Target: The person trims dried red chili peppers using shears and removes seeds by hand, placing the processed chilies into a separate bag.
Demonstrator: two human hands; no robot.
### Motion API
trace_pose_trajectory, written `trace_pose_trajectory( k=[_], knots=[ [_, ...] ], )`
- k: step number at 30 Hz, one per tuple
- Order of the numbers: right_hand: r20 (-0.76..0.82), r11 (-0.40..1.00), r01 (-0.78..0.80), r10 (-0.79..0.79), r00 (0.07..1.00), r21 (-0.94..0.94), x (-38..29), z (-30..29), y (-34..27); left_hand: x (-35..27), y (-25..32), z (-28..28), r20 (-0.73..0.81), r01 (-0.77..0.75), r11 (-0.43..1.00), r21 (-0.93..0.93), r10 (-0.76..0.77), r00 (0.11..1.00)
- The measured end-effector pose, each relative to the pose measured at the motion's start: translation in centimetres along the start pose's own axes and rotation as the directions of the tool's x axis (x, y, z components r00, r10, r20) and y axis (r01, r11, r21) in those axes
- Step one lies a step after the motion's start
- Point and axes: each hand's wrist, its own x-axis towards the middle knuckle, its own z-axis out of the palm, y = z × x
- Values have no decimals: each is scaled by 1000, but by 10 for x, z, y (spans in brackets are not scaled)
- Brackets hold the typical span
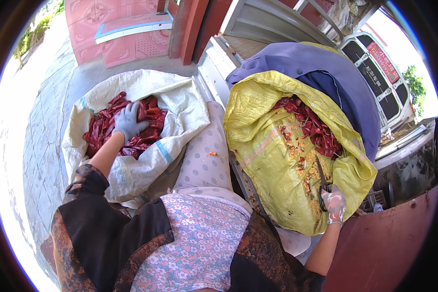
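Note:
My left hand [128, 122], in a grey glove, lies with fingers apart on dried red chilli peppers [100, 126] in a white woven sack [180, 98]. The sack's rim is rolled back around the peppers. Over on the right, my right hand [334, 202], in a patterned glove, grips black-handled scissors [321, 171]. Their blades point away from me, above a yellow woven sack [264, 182]. Red chilli pieces [314, 127] are heaped at its far side, and pale yellow seeds [299, 149] are scattered across the cloth.
A purple-blue cloth garment [277, 54] is bunched behind the yellow sack. Beyond stands the open metal bed of a vehicle [270, 22]. A pink tiled ledge [135, 27] juts out at the back left. A small orange-red scrap [212, 153] rests on my dotted trouser leg [200, 168].

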Motion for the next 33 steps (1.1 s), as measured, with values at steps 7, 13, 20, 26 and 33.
trace_pose_trajectory(
  k=[7,13,20,26,33],
  knots=[
    [-123,1000,19,-16,992,17,-2,-49,-46,6,23,41,357,20,971,239,-107,928],
    [-256,834,502,-445,858,231,-21,-57,-145,4,20,-45,558,-92,975,201,-37,829],
    [-18,351,932,-935,354,90,-38,-65,-329,32,-55,-43,-25,25,983,179,-21,999],
    [-132,10,1000,-991,10,-4,-51,9,-434,62,-40,-12,-27,90,975,204,-87,996],
    [-63,-4,899,-998,26,438,-60,0,-420,105,-47,-53,-41,236,899,368,-238,970]
  ],
)
